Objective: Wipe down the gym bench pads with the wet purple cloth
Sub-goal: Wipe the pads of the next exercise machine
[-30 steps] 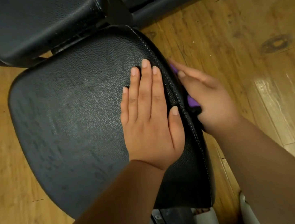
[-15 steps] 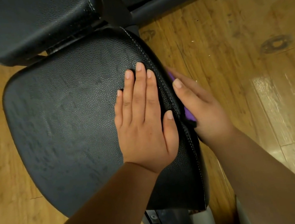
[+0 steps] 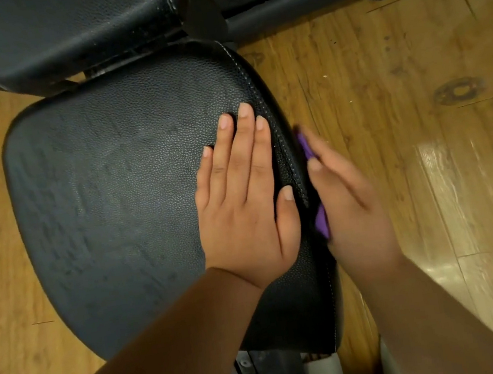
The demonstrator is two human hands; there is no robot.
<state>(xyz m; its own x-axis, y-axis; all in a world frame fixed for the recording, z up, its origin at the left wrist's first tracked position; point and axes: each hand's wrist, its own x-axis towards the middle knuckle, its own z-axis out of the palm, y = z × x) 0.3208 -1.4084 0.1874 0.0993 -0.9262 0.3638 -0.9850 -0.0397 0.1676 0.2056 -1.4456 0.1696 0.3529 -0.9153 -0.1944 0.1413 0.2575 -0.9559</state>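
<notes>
My left hand (image 3: 241, 206) lies palm down on the black, pebble-grained vinyl seat pad (image 3: 108, 206) of the gym bench. Its fingers are straight and close together, and it sits just inside the pad's stitched right edge. My right hand (image 3: 355, 206) is over that edge with its fingers extended rather than curled. It presses the wet purple cloth (image 3: 321, 222) flat against the pad's right side wall.

Only two slivers of the cloth show, one beyond my thumb and one below it; the hand is blurred, so I cannot make out finer detail of the hold. The cloth lies directly under the right hand, between palm and vinyl. The side wall's long axis runs from the near right corner toward the far right corner, where the pad meets the second black pad (image 3: 74, 27). I judge the coming stroke must follow that line, and the right hand is the one placed for it. The left, I judge, only steadies the seat above the wooden plank floor (image 3: 414, 84).
</notes>
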